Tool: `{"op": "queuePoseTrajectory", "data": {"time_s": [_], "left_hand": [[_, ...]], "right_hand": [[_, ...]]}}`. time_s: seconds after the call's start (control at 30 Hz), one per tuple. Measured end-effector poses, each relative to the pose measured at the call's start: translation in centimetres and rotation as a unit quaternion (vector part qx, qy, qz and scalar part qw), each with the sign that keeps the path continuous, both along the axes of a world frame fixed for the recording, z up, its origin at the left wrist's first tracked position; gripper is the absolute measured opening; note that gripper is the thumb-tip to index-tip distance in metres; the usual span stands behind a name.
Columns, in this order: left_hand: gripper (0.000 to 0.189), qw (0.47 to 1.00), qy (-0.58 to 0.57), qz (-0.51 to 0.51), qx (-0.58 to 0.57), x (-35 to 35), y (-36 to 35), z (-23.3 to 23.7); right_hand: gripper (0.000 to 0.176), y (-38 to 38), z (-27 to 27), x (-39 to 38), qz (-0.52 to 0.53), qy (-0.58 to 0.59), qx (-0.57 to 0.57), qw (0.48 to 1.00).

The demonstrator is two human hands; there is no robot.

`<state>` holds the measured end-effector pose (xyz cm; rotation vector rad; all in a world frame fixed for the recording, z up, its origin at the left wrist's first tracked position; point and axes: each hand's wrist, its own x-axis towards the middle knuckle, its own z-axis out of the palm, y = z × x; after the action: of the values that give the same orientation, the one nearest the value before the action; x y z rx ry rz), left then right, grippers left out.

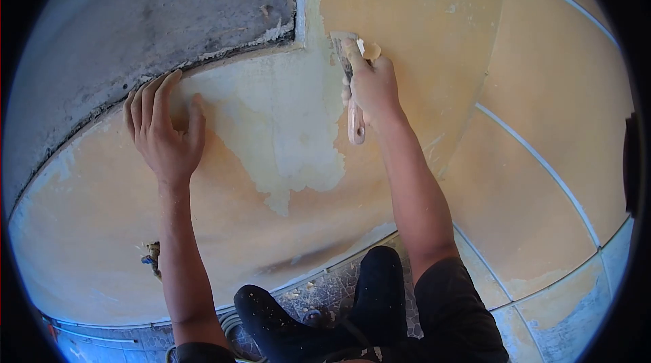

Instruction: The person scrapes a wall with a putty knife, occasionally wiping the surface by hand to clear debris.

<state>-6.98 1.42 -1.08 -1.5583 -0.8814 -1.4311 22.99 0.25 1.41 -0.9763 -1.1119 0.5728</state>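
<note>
My right hand (374, 85) is closed around the handle of a scraper (356, 122), its blade up against the wall near the upper middle. Curled flakes of peeled paint (370, 51) stand out beside the blade and my fingers. Lying on the wall below the dark recess, my left hand (166, 122) has its fingers spread and holds nothing. Between the hands, a pale bare patch (278, 119) with ragged edges shows in the orange-yellow coating (305, 214).
A dark grey recess (183, 17) fills the upper left. At lower left a small metal fitting (153, 258) sticks out. Light strips (536, 153) cross the right-hand wall. Below, dark boots (381, 281) stand on patterned flooring with scattered flakes, beside a coiled hose (234, 329).
</note>
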Motion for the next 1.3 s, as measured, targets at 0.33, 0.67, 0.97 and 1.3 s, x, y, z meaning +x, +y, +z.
{"op": "queuePoseTrajectory", "data": {"time_s": [0.33, 0.67, 0.97, 1.3], "left_hand": [[0.039, 1.0, 0.009, -0.006, -0.008, -0.2, -0.2, 0.1], [0.039, 1.0, 0.01, -0.011, -0.009, -0.1, -0.2, 0.1], [0.042, 1.0, 0.022, -0.013, -0.014, -0.3, -0.7, 0.1], [0.04, 1.0, 0.01, -0.019, -0.02, -0.2, -0.9, 0.1]], "right_hand": [[0.036, -0.6, -2.1, -0.4, 0.001, 0.015, -0.055, 0.998], [0.04, -0.5, -3.4, -0.1, -0.011, 0.008, -0.038, 0.999], [0.038, -0.8, -3.0, -1.0, -0.005, 0.044, -0.039, 0.998], [0.038, -0.7, -1.8, -0.6, 0.0, 0.002, -0.032, 0.999]]}}
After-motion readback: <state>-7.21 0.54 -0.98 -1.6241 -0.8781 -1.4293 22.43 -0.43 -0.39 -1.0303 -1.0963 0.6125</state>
